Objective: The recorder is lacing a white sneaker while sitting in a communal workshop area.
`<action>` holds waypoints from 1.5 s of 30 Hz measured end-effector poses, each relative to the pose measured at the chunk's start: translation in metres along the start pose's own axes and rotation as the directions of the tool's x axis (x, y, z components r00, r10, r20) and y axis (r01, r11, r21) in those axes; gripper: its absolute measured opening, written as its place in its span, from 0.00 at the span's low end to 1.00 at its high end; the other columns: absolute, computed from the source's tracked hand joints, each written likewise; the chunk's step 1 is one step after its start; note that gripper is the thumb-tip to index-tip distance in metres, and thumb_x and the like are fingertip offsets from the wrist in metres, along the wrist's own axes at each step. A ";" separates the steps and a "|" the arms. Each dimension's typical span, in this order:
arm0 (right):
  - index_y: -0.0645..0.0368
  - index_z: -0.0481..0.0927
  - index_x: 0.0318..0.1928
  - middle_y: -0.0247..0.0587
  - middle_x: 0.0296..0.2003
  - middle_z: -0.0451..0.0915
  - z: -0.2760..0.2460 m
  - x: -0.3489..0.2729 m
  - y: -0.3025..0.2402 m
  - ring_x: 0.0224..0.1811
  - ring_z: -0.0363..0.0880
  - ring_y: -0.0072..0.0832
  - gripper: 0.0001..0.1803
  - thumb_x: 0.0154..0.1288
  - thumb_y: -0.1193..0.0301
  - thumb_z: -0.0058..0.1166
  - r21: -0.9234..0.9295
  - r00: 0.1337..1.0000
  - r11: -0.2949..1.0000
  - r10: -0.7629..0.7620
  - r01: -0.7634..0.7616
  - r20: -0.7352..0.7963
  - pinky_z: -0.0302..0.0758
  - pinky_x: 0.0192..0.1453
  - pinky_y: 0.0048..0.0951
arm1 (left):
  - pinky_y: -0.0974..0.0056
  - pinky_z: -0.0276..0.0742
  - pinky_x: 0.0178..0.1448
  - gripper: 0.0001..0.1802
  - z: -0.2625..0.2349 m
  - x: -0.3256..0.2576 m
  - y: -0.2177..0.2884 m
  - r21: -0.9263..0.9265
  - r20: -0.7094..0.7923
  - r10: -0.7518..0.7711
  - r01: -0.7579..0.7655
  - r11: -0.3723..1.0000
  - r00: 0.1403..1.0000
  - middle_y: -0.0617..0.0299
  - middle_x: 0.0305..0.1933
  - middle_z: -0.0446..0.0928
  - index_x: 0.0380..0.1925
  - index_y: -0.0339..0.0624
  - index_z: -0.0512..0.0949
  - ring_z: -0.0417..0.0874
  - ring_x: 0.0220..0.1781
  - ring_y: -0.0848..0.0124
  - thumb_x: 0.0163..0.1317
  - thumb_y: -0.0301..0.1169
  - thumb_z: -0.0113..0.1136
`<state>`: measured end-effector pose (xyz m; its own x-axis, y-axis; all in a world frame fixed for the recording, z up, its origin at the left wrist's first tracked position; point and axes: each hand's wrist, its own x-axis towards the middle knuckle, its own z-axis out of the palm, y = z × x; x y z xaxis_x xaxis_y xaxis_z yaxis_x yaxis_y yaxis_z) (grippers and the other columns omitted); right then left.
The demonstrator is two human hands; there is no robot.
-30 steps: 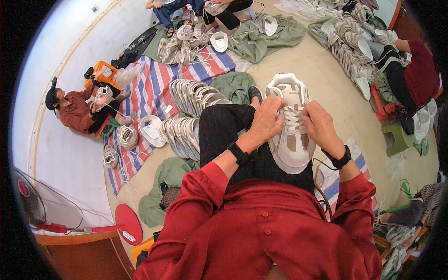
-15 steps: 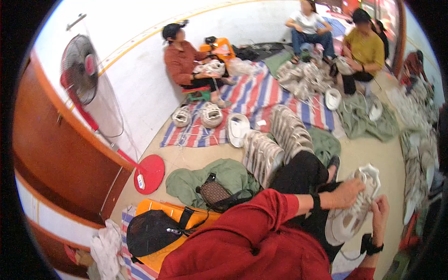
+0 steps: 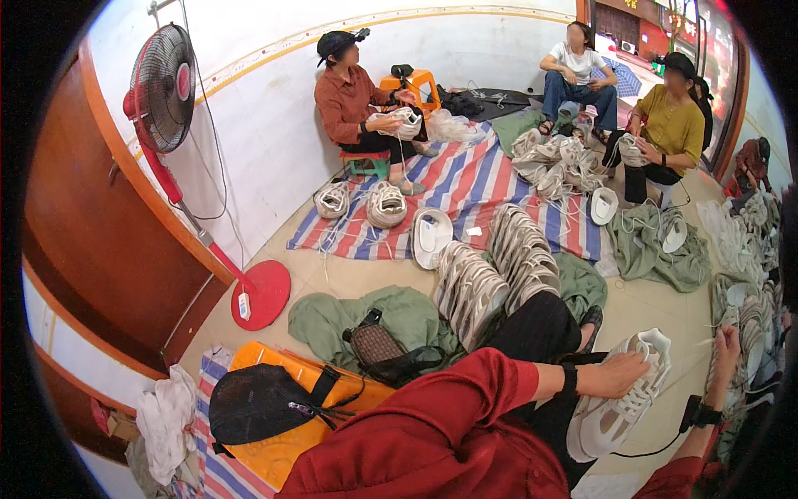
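1. The left hand (image 3: 613, 374) grips the pale shoe (image 3: 613, 420) near its laces (image 3: 638, 394), over dark trousers (image 3: 542, 328).
2. The right hand (image 3: 726, 356) is away from it; I can't tell if it holds lace.
3. Best to keep the shoe still and pull softly.
4. Shoe rows (image 3: 524, 258) stand beside a striped sheet (image 3: 453, 179).
5. A fan (image 3: 164, 87) stands near the wall (image 3: 249, 133).

To your left stand a reddish-brown wooden door (image 3: 87, 212) and a red pedestal fan with a round black cage (image 3: 164, 88). Before you, a white wall with a yellow-striped border (image 3: 270, 125) meets a beige tiled floor (image 3: 366, 279). Daylight brightens a brown-framed opening (image 3: 736, 91).
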<state>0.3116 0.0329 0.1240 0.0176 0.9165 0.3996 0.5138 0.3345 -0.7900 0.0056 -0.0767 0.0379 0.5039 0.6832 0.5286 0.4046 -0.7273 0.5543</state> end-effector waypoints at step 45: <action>0.63 0.78 0.38 0.49 0.38 0.78 0.123 -0.103 -0.028 0.45 0.73 0.46 0.15 0.70 0.64 0.44 -0.308 0.995 0.948 -0.067 0.085 0.069 0.69 0.53 0.41 | 0.49 0.73 0.39 0.06 -0.030 0.006 -0.008 0.012 0.232 0.032 -0.035 0.999 0.972 0.48 0.37 0.71 0.32 0.39 0.70 0.75 0.39 0.46 0.57 0.30 0.49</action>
<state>0.1896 -0.0439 0.0474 -0.0756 0.9051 0.4184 0.7526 0.3271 -0.5715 -0.0175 -0.0644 0.0561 0.6798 0.6260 0.3820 0.3958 -0.7517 0.5274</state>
